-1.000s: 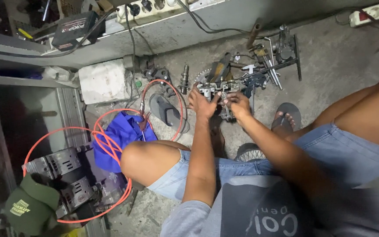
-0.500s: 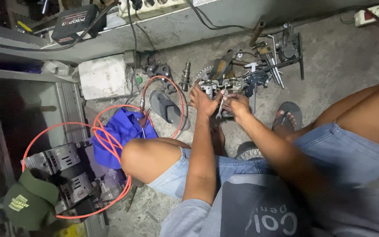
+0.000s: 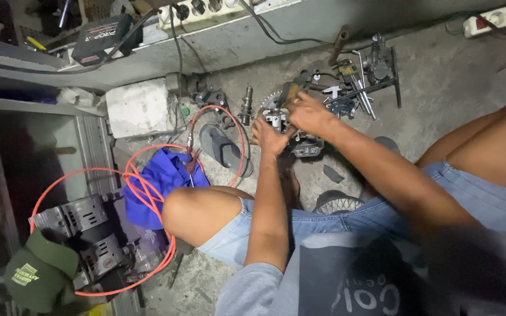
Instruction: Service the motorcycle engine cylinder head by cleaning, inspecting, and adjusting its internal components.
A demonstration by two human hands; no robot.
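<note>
Rough concrete floor (image 3: 440, 76) fills my view, with a grey ledge along its far edge where a white power strip (image 3: 502, 19) sits toward the far right corner and a black charger box (image 3: 102, 36) toward the far left.

My left hand (image 3: 270, 136) is curled around a small metal engine part (image 3: 277, 120) near the middle of the floor, fingers wrapped on its near side. My right hand (image 3: 310, 114) is closed on the same assembly from the right, and seems to pinch a brown-handled tool (image 3: 291, 92) at its top; I cannot tell exactly what that tool is. A toothed sprocket (image 3: 269, 100) peeks out just behind the part, touching or nearly touching it.

Loose wrenches (image 3: 361, 88) and other metal pieces lie just beyond my right hand, toward the far edge. A grey sandal (image 3: 221, 147) rests left of the part, ringed by an orange hose (image 3: 147, 175) that loops out across a blue cloth (image 3: 165, 178) by my left knee. A white block (image 3: 139, 106) stands at the far left, against the ledge. Near the left corner closest to me, a green cap (image 3: 39, 278) sits beside two finned grey engine cylinders (image 3: 86, 234).
</note>
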